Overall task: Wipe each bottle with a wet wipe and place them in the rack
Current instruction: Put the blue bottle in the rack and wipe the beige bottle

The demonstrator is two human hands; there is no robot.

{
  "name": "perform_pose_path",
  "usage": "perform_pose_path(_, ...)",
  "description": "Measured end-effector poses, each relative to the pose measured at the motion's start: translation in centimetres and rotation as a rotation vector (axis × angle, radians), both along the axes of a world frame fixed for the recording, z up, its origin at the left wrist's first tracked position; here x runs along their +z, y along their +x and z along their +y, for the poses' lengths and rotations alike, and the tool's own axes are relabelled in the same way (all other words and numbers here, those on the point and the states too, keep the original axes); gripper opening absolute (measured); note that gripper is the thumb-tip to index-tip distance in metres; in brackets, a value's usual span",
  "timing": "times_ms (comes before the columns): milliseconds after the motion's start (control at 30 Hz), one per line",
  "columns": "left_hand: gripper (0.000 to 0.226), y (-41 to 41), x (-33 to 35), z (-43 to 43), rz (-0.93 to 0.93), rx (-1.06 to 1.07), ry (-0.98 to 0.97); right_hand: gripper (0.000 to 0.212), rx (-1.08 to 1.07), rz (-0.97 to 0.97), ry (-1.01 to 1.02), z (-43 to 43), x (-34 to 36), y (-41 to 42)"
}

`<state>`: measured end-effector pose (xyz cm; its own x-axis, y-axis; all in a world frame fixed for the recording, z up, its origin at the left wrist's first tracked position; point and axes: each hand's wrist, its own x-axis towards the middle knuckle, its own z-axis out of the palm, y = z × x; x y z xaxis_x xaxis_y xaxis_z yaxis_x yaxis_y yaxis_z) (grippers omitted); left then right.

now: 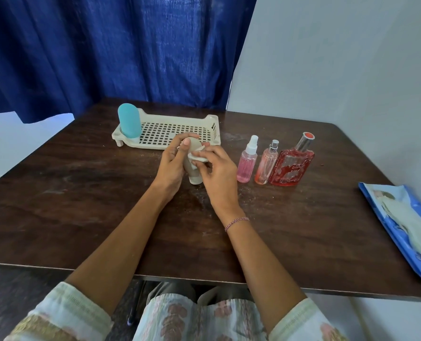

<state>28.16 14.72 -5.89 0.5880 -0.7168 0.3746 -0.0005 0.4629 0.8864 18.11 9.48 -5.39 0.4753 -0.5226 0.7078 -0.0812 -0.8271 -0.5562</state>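
My left hand [173, 163] grips a beige squeeze bottle [194, 177] that stands cap-down on the dark table, its fingers curled round the bottle's top. My right hand [217, 169] pinches a folded white wet wipe [197, 156] against the bottle's side. Behind my hands lies a cream perforated rack [212, 126], and a teal bottle [129, 123] stands in its left end. To the right three bottles stand in a row: a pink spray bottle [247, 163], a slim pink-orange spray bottle [266, 166] and a wide red perfume bottle [293, 166].
A blue pack of wet wipes [406, 225] lies at the table's right edge. A white sheet [12, 143] rests off the left side. A blue curtain hangs behind the table and a pale wall stands to the right.
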Motion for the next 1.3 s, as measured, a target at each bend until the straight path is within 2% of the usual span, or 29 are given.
perform_pose_path(200, 0.021, -0.2, 0.3, 0.1, 0.040, -0.025, 0.005, 0.017, 0.061, 0.134, -0.013, -0.2, -0.6, -0.4)
perform_pose_path(467, 0.023, 0.3, 0.6, 0.5, 0.155, 0.047, -0.010, 0.018, 0.142, 0.261, 0.053, -0.3, -1.0, -0.4)
perform_pose_path(700, 0.029, 0.7, 1.1, 0.8, 0.328, 0.029, -0.075, 0.019, 0.126, 0.106, 0.106, -0.6, -0.5, -0.7)
perform_pose_path(933, 0.035, 0.3, 1.1, 0.7, 0.301, -0.161, 0.009, 0.018, 0.132, -0.112, 0.117, -0.7, 0.3, -1.0)
perform_pose_path(1100, 0.036, -0.3, 1.1, 0.7, 0.227, -0.271, 0.093, 0.017, 0.093, -0.163, 0.148, -1.0, 0.3, -0.9)
perform_pose_path(1300, 0.034, 0.0, 1.3, 0.7, 0.276, -0.165, 0.064, 0.017, 0.175, -0.134, 0.180, -0.9, 0.1, -0.6)
